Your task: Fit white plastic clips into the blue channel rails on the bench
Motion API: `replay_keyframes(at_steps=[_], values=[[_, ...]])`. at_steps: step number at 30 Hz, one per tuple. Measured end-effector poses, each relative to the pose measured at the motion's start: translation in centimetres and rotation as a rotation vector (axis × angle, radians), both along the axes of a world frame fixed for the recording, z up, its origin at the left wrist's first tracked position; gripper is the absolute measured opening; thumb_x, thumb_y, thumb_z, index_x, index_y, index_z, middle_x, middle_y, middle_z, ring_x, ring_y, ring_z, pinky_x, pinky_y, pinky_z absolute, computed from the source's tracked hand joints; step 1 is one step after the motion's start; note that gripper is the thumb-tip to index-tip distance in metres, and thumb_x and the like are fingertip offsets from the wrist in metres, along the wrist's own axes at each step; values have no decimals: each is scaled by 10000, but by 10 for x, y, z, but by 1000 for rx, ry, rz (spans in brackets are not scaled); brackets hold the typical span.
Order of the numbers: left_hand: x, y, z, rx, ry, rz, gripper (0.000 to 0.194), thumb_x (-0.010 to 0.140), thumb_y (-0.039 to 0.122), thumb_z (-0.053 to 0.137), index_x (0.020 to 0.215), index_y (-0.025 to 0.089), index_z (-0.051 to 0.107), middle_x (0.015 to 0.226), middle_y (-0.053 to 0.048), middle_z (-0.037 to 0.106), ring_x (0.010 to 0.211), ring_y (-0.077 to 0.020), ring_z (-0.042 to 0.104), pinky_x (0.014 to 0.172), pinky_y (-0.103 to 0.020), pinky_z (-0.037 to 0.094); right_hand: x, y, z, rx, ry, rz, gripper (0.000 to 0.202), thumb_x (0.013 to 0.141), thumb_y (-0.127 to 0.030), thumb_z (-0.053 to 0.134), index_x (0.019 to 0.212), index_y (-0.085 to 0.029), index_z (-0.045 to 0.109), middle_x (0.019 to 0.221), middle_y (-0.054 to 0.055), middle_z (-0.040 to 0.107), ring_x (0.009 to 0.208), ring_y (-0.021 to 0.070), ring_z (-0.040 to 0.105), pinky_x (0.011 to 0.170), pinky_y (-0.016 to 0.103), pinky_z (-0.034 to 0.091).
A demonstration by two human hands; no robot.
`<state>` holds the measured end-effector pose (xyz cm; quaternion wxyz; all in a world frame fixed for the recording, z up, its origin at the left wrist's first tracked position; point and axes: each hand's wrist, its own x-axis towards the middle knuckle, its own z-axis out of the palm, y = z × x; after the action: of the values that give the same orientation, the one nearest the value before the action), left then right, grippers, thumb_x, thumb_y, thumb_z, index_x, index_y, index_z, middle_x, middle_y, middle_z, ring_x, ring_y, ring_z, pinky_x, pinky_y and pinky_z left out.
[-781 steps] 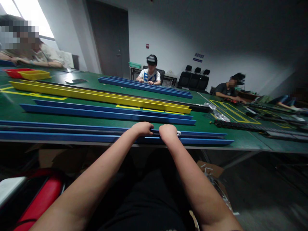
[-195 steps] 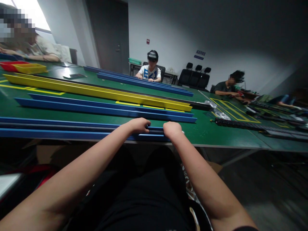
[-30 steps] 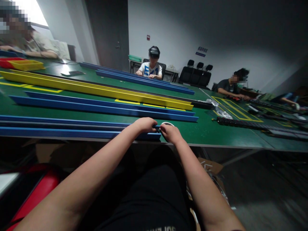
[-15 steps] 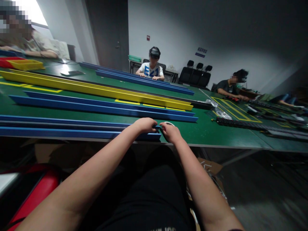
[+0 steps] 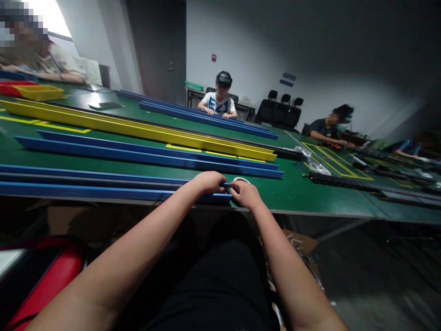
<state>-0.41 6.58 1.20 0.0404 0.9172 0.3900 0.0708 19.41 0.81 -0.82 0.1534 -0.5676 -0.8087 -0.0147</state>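
Observation:
A long blue channel (image 5: 86, 189) lies along the near edge of the green table, with a dark grey strip (image 5: 103, 181) running inside it. Over the channel's right end, my left hand (image 5: 210, 182) is closed, its fingers curled down around the end of the strip. Facing it, my right hand (image 5: 247, 195) pinches at that same end with thumb and fingertips, nearly touching the left fingers. What the right fingertips hold is too small to make out. A white round rim (image 5: 242, 179) shows just behind the right hand, which partly hides it.
Beyond lie another blue channel (image 5: 155, 158) and a long yellow channel (image 5: 138, 131). Black strips (image 5: 344, 181) and clear plastic wrap (image 5: 319, 166) are on the right. Yellow and red bins (image 5: 39, 93) stand far left. Several co-workers sit around the table (image 5: 303, 197).
My right fingertips have dipped slightly and come against the end of the strip, close to my left fingers. My left hand stays in place at the channel's end.

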Motion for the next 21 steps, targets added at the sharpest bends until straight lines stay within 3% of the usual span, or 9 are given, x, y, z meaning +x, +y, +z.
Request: replay_keyframes(at_steps=[8,21], values=[[-1,2,-3,-18,-19,24,333,770,560,571,858,267,703,815,-47,719,719,-201,633,583,-273,361,0,5,-4,-17,-1,-56,292,916,-500,510,1065,-323,690,992,0,706,869,178,621,698,274,424],[-1,-1,-1,-7,-1,28,356,777,579,535,844,268,694,794,-46,710,694,-200,613,555,-284,324,3,6,-7,-9,8,-46,284,941,-490,476,1034,-323,687,997,3,700,883,176,613,711,276,410]])
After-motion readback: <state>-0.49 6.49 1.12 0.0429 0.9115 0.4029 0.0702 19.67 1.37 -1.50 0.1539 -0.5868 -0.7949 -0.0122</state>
